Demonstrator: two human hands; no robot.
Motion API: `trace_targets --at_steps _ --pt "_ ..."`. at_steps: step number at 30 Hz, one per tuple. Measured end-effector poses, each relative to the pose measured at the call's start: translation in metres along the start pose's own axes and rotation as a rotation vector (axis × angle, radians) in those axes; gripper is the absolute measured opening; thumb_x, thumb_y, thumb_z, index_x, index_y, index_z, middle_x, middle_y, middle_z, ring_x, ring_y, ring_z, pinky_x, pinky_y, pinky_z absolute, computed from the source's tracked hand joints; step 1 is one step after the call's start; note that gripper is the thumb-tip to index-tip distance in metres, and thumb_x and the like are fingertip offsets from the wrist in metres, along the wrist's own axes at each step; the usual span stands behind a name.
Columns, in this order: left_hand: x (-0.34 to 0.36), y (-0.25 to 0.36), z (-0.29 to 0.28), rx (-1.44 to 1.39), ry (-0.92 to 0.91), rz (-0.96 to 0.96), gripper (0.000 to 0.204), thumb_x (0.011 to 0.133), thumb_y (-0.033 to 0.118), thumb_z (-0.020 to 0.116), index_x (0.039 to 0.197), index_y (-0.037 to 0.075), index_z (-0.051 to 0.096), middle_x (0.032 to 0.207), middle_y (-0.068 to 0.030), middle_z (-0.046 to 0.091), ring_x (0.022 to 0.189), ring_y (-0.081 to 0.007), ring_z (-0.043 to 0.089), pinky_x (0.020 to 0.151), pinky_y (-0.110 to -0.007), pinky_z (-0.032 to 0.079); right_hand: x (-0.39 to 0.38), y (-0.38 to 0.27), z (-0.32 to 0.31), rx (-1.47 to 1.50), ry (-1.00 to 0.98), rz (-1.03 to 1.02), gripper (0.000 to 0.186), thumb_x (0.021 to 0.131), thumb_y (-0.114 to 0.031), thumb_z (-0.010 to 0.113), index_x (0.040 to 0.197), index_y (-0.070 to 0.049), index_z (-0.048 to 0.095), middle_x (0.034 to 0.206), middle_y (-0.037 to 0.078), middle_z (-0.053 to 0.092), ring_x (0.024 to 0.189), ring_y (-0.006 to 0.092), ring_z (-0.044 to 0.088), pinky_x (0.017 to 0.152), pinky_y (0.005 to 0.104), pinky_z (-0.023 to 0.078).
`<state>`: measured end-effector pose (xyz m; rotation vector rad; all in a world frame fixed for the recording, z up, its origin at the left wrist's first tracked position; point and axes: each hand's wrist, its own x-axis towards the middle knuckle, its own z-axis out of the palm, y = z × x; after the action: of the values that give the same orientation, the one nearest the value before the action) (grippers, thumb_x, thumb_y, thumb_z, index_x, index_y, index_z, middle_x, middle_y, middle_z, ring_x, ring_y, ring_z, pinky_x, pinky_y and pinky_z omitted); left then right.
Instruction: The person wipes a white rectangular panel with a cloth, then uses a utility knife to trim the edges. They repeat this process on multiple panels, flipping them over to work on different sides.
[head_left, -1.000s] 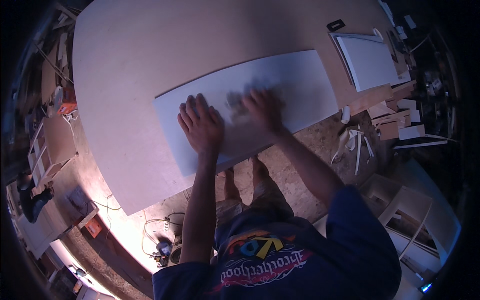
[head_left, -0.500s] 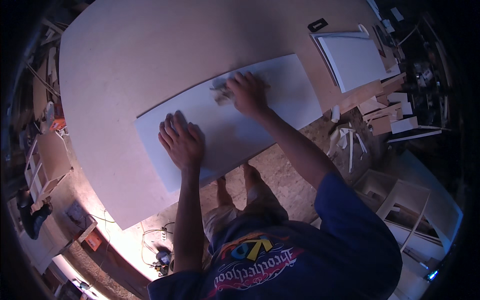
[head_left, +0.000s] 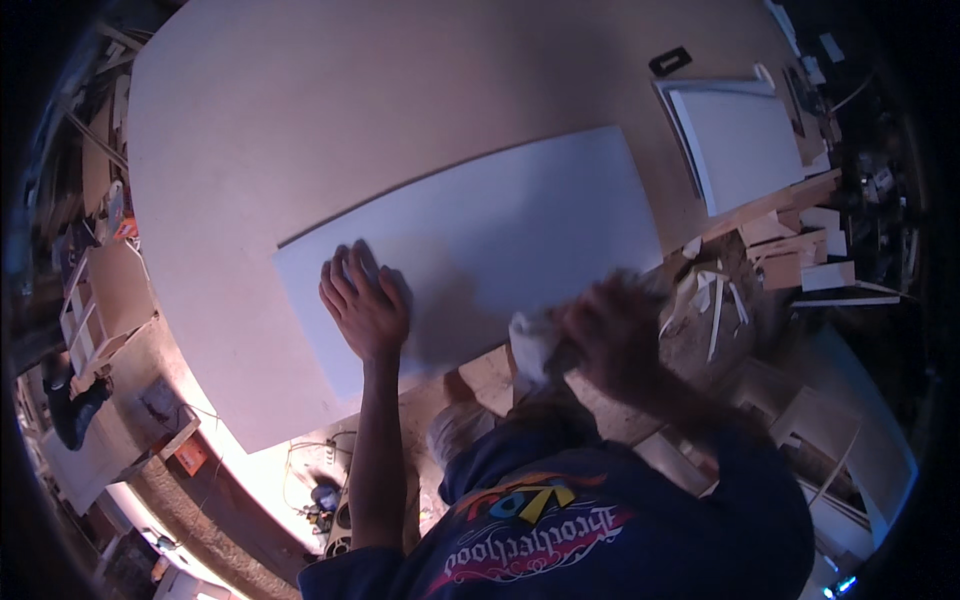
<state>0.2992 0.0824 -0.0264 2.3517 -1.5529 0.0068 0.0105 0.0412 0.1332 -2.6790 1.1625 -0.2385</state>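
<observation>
A long white panel (head_left: 510,210) lies on the large wooden worktop (head_left: 240,130). My left hand (head_left: 360,305) rests on the panel's left part, fingers spread on its surface. At the front edge toward the right, my right hand (head_left: 610,335), smeared by motion, grips a crumpled pale rag (head_left: 535,345). The rag hangs over that edge, near my body.
Stacked white boards (head_left: 740,150) and a black item (head_left: 668,60) sit at the worktop's right. Offcuts (head_left: 790,250) pile beyond it. A wooden frame (head_left: 115,300) stands at left. Cables and a power strip (head_left: 330,450) lie on the floor below, and cabinet parts (head_left: 810,440) stand at lower right.
My right hand has swept from the panel's upper middle down and rightward to its front edge with the rag. My left hand has shifted slightly, still on the panel.
</observation>
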Motion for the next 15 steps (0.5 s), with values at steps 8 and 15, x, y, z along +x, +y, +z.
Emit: trace_targets --at_steps 8,15 --pt "0.009 0.006 0.001 -0.023 0.046 0.002 0.052 0.097 0.031 0.051 0.144 0.009 0.050 0.145 -0.0183 0.048 0.136 -0.0419 0.041 0.116 -0.055 0.032 0.068 0.068 0.130 -0.188 0.276 -0.066 0.017 0.084 -0.023 0.067 0.100 -0.016 0.065 0.105 0.006 0.058 0.104 0.0270 0.058 0.081 0.0462 0.044" --pt "0.004 0.012 -0.004 -0.034 0.073 0.023 0.050 0.097 0.032 0.051 0.142 0.010 0.052 0.143 -0.0181 0.050 0.135 -0.0395 0.043 0.114 -0.052 0.036 0.122 0.104 0.133 -0.216 0.255 -0.069 0.024 0.087 -0.029 0.068 0.110 -0.021 0.065 0.105 0.002 0.059 0.102 0.0247 0.058 0.079 0.0468 0.047"
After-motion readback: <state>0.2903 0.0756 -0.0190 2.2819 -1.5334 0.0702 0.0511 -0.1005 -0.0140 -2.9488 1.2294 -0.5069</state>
